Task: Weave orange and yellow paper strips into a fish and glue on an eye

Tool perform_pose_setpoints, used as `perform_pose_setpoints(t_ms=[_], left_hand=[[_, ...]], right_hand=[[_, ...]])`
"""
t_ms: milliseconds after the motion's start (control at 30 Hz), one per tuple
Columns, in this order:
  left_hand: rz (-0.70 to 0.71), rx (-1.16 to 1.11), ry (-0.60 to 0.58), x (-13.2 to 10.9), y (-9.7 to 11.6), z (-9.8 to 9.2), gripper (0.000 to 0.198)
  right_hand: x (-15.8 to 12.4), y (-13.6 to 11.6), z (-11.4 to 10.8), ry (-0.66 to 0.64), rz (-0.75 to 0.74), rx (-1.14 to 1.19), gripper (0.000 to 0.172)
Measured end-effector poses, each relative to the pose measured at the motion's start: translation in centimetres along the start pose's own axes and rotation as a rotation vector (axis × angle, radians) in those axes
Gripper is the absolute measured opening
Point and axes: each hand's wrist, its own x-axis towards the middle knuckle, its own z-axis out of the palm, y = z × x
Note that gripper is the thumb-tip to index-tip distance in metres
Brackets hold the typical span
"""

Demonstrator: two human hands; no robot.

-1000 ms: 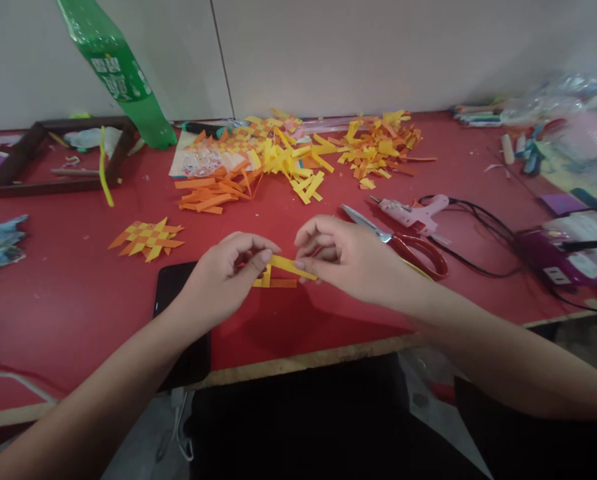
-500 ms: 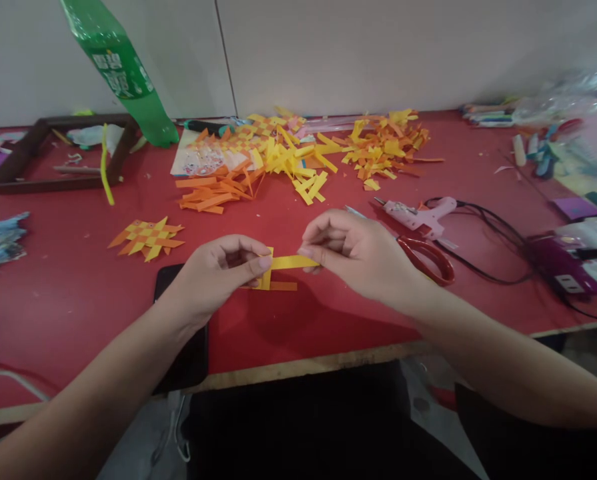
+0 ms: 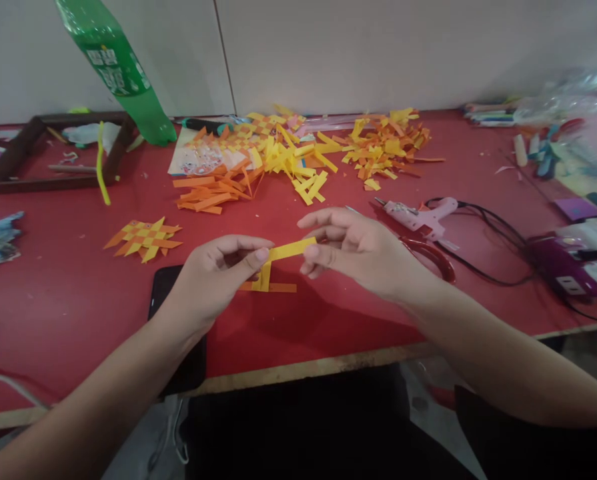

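Note:
My left hand [image 3: 231, 267] pinches a small piece of folded paper strips between thumb and index finger. From that pinch a yellow paper strip [image 3: 291, 249] slants up to the right, its free end showing. Below it hang a short upright yellow strip [image 3: 265, 277] and a level orange strip [image 3: 282, 288]; the rest is behind my fingers. My right hand [image 3: 335, 247] is at the yellow strip's free end, fingers apart, with the thumb tip beside or touching the strip. Left of my hands lies a woven orange-and-yellow paper fish [image 3: 145, 239].
Orange strips [image 3: 215, 190] and yellow strips [image 3: 283, 157] are heaped at the back. A pink glue gun [image 3: 418, 217] with a black cord and red-handled scissors [image 3: 431, 257] lie rightward. A phone [image 3: 191, 367] is under my left forearm. A green bottle [image 3: 123, 73] stands by a brown frame [image 3: 53, 183].
My right fingers have spread and loosened from the yellow strip, whose right end has tilted upward and now shows. My left hand keeps its pinch in nearly the same place.

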Motion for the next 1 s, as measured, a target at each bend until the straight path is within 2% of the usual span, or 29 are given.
perform_pose_setpoints(t_ms=[200, 533, 733, 833, 1000], left_hand=[[0.014, -0.045, 0.001, -0.4, 0.0, -0.1, 0.019], [0.131, 0.051, 0.082, -1.0, 0.3, 0.1, 0.018], [0.162, 0.162, 0.109, -1.5, 0.5, -0.4, 0.039], [0.117, 0.212, 0.04, -1.4, 0.7, -0.8, 0.042], [0.022, 0.41, -0.234, -1.1, 1.3, -1.1, 0.024]], right_hand=[[-0.1, -0.1, 0.2, 0.067, -0.011, -0.074, 0.022], [-0.2, -0.1, 0.1, 0.047, -0.044, -0.05, 0.018], [-0.4, -0.2, 0.2, 0.06, -0.071, -0.13, 0.02], [-0.4, -0.4, -0.1, 0.073, -0.089, -0.169, 0.021], [-0.5, -1.1, -1.1, -0.013, -0.048, -0.215, 0.018]])
